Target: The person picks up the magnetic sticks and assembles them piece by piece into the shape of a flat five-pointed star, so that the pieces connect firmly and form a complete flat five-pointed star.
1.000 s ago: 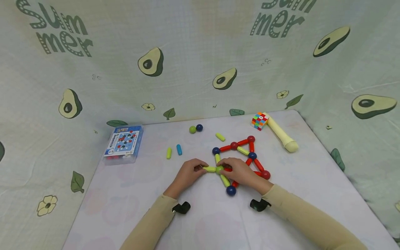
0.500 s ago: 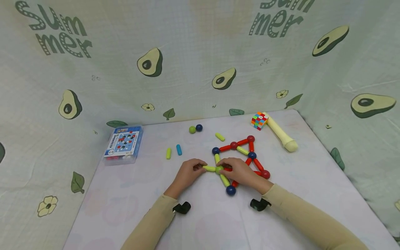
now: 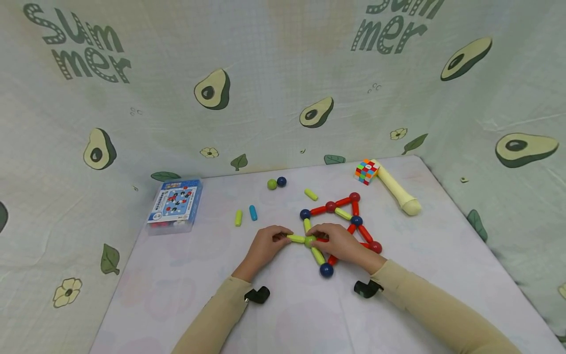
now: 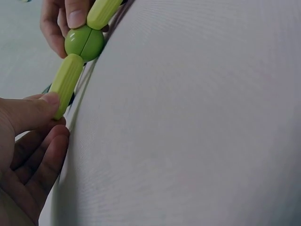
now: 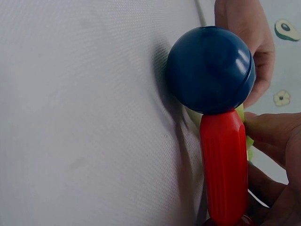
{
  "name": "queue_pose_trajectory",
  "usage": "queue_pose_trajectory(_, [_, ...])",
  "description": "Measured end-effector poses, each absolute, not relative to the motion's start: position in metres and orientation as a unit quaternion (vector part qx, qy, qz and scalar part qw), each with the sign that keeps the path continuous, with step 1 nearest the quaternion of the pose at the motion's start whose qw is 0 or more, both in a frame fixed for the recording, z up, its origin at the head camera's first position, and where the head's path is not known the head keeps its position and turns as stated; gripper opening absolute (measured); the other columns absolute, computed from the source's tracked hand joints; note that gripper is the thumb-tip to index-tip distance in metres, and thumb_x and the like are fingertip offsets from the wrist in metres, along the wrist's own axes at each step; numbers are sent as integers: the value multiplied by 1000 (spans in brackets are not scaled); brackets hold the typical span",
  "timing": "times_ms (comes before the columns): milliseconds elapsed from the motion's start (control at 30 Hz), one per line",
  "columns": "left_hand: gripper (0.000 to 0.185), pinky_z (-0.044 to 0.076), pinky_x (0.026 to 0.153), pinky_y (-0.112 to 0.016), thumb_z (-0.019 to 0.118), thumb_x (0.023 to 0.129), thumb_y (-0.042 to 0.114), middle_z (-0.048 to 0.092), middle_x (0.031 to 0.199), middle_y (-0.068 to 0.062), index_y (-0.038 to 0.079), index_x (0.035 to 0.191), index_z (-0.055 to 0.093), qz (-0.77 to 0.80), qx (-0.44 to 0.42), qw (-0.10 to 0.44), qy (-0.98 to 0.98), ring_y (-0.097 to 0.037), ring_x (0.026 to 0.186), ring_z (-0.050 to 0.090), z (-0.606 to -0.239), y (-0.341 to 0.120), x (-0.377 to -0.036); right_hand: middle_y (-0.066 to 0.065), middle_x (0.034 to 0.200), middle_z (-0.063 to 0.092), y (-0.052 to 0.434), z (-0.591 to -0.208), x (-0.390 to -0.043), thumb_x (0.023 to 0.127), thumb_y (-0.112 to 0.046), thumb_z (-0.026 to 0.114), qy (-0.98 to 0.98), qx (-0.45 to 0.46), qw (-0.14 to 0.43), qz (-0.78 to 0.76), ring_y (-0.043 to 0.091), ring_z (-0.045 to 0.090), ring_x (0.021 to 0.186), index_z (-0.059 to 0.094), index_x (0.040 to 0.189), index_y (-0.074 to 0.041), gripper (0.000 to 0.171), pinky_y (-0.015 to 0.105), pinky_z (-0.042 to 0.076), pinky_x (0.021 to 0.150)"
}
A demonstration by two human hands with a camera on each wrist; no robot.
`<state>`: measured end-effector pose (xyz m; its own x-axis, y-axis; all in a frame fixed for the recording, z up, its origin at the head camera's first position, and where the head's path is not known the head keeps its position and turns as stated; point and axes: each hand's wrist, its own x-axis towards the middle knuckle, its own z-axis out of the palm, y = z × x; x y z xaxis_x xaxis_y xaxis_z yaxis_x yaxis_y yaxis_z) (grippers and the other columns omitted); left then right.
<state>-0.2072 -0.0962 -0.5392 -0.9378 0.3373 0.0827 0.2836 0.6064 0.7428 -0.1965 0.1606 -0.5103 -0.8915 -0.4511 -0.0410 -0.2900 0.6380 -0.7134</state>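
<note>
A flat frame of red sticks (image 3: 365,233) and dark blue and red balls lies on the white table (image 3: 177,275). My left hand (image 3: 283,239) pinches the outer end of a yellow-green stick (image 3: 295,239) (image 4: 66,84). Its other end meets a green ball (image 3: 310,240) (image 4: 84,42). My right hand (image 3: 316,236) grips that ball from the right, and its fingers cover part of the frame. A second yellow-green stick (image 3: 318,255) runs down from the ball to a blue ball (image 3: 326,269) (image 5: 210,69). A red stick (image 5: 225,165) also joins that blue ball.
Loose pieces lie behind the hands: a yellow-green stick (image 3: 239,217), a blue stick (image 3: 253,212), a yellow stick (image 3: 311,194), a green ball (image 3: 271,184) and a blue ball (image 3: 281,181). A clear box (image 3: 174,204) sits at the left, a colour cube (image 3: 367,171) and a cream bone-shaped toy (image 3: 400,192) at the back right.
</note>
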Motion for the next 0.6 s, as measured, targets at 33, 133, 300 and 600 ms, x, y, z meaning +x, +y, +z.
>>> queue_pose_trajectory(33, [18, 53, 77, -26, 74, 95, 19, 69, 98, 8, 19, 113, 77, 408, 174, 32, 895, -7, 86, 61, -540, -96, -207, -10, 110, 67, 161, -510, -197, 94, -27, 75, 898, -207, 109, -372, 12, 58, 97, 72, 121, -24, 27, 35, 51, 88])
queue_pose_trajectory(133, [18, 53, 77, -25, 74, 95, 19, 69, 99, 9, 20, 113, 77, 409, 169, 33, 896, -7, 86, 61, -541, -96, -207, -10, 109, 67, 161, -511, -197, 94, -27, 75, 897, -208, 110, -374, 12, 58, 97, 72, 121, -24, 27, 35, 51, 88])
queue_pose_trajectory(300, [18, 53, 77, -25, 75, 94, 19, 68, 96, 10, 21, 112, 77, 414, 166, 38, 894, -8, 85, 61, -540, -95, -208, -10, 108, 67, 162, -512, -198, 94, -26, 75, 896, -207, 111, -378, 12, 58, 97, 72, 121, -24, 27, 35, 52, 88])
queue_pose_trajectory(600, [18, 54, 81, -30, 73, 96, 28, 68, 99, 9, 20, 113, 75, 408, 121, 17, 905, -9, 89, 62, -529, -96, -227, -11, 110, 67, 161, -513, -199, 94, -27, 76, 897, -202, 114, -378, 12, 59, 99, 72, 123, -25, 29, 35, 51, 90])
